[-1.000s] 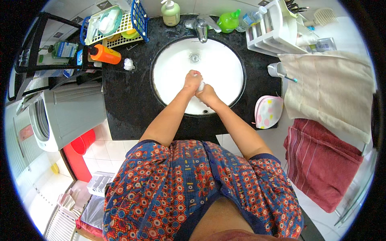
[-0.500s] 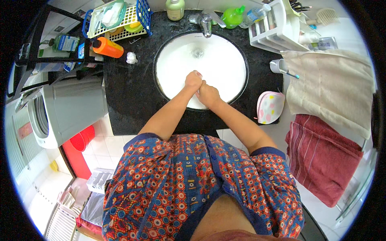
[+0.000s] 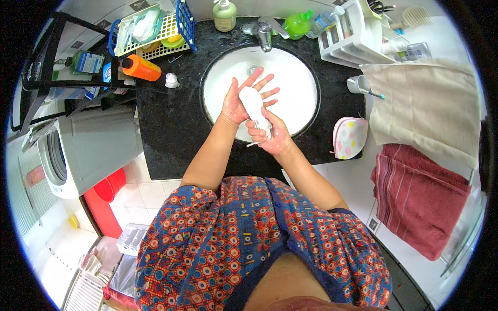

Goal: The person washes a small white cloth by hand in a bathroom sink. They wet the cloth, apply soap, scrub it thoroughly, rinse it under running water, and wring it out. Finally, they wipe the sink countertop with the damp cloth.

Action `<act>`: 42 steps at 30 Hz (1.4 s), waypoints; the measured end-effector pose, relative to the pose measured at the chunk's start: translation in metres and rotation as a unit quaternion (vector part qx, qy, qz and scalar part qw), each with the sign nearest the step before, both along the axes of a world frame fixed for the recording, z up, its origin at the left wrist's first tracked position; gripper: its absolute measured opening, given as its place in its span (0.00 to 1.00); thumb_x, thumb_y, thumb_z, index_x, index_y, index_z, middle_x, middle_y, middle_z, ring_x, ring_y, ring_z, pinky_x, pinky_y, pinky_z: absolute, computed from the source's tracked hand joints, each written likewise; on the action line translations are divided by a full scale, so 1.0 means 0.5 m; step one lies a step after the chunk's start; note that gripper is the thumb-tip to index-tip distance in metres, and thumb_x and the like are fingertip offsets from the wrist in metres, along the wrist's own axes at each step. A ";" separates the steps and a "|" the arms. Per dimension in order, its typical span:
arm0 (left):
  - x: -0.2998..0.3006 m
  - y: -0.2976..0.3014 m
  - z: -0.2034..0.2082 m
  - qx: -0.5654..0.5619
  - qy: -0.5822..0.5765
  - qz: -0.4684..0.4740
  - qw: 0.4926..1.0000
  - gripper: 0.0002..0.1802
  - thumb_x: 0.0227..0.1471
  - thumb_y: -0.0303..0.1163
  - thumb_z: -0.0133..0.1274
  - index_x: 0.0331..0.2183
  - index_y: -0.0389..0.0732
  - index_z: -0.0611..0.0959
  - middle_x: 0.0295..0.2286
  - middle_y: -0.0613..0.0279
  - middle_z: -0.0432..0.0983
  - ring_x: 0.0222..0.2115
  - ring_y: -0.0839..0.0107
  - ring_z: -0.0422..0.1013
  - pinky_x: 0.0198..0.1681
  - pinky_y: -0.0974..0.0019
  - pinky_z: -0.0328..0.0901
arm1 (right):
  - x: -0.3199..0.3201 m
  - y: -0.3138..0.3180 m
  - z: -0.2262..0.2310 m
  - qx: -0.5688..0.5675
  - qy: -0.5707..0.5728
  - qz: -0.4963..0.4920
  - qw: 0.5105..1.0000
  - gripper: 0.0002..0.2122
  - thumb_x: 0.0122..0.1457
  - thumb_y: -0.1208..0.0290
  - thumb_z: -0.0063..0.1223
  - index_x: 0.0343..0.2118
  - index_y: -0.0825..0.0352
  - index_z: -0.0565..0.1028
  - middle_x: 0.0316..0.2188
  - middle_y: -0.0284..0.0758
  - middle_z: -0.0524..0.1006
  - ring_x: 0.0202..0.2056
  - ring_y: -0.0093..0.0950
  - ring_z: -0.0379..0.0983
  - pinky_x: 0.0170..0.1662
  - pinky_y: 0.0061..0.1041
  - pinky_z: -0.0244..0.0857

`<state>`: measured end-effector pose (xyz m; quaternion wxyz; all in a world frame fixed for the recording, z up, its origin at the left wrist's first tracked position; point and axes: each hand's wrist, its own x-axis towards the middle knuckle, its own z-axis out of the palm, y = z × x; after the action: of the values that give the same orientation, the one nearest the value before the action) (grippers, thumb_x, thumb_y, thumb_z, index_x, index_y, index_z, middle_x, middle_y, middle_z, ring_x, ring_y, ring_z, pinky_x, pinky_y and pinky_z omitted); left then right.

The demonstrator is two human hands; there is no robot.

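Left hand (image 3: 239,101) now opened flat

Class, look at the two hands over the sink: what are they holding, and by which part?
A white cloth: the right hand grips its lower end, and the open left hand backs its upper part.

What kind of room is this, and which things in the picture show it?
Most likely a home bathroom that also serves for laundry: a round white sink with a tap in a black counter, towels hanging at the right, and a washing machine at the left.
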<state>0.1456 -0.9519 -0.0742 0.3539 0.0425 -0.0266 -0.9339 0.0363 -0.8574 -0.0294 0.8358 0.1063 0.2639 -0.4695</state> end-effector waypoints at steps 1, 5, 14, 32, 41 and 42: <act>0.001 0.002 0.009 0.004 0.024 0.033 0.999 0.34 0.54 0.50 0.48 0.57 0.43 0.62 0.49 0.50 0.66 0.48 0.52 0.66 0.52 0.46 0.61 | 0.005 0.000 0.012 0.001 0.008 -0.015 1.000 0.20 0.61 0.59 0.45 0.43 0.75 0.67 0.25 0.36 0.68 0.17 0.19 0.57 0.16 0.14 0.50; 0.013 -0.014 -0.011 -0.051 -0.155 0.008 0.987 0.20 0.54 0.33 0.50 0.48 0.39 0.70 0.30 0.59 0.72 0.33 0.63 0.71 0.42 0.56 0.68 | -0.010 0.005 0.033 -0.008 -0.002 0.000 1.000 0.13 0.60 0.62 0.50 0.37 0.68 0.66 0.22 0.35 0.68 0.16 0.17 0.57 0.15 0.12 0.48; -0.051 0.006 0.026 -0.088 -0.458 -0.017 0.884 0.10 0.52 0.22 0.44 0.38 0.38 0.76 0.18 0.66 0.66 0.17 0.74 0.64 0.22 0.68 0.63 | -0.016 0.000 -0.046 -0.137 0.632 0.188 0.739 0.19 0.55 0.65 0.52 0.43 0.75 0.69 0.19 0.40 0.73 0.21 0.31 0.71 0.23 0.28 0.62; -0.073 0.026 -0.104 -0.292 -0.658 0.023 0.693 0.09 0.51 0.24 0.42 0.32 0.38 0.78 0.19 0.58 0.71 0.18 0.72 0.67 0.25 0.68 0.64 | -0.009 -0.003 -0.122 -0.230 0.825 0.321 0.404 0.19 0.57 0.60 0.47 0.38 0.76 0.70 0.26 0.51 0.76 0.26 0.45 0.76 0.32 0.39 0.70; 0.049 -0.091 0.185 -0.287 -0.201 -0.048 0.935 0.37 0.52 0.54 0.50 0.58 0.47 0.63 0.55 0.52 0.61 0.56 0.58 0.58 0.57 0.50 0.54 | -0.176 -0.021 0.097 -0.322 0.316 0.000 0.892 0.25 0.55 0.57 0.55 0.48 0.74 0.67 0.42 0.41 0.75 0.42 0.26 0.71 0.47 0.23 0.62; 0.027 -0.094 0.124 -0.430 -0.465 -0.145 0.761 0.32 0.53 0.51 0.50 0.55 0.45 0.68 0.54 0.52 0.63 0.55 0.60 0.61 0.57 0.52 0.55 | -0.194 -0.022 0.017 -0.218 0.506 0.023 0.834 0.26 0.55 0.58 0.56 0.48 0.75 0.67 0.43 0.42 0.74 0.42 0.27 0.71 0.47 0.24 0.63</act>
<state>0.1589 -0.9987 -0.0122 0.1400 0.3104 -0.5921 -0.7304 -0.0608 -0.8682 -0.0210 0.5981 -0.3368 0.5432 -0.4835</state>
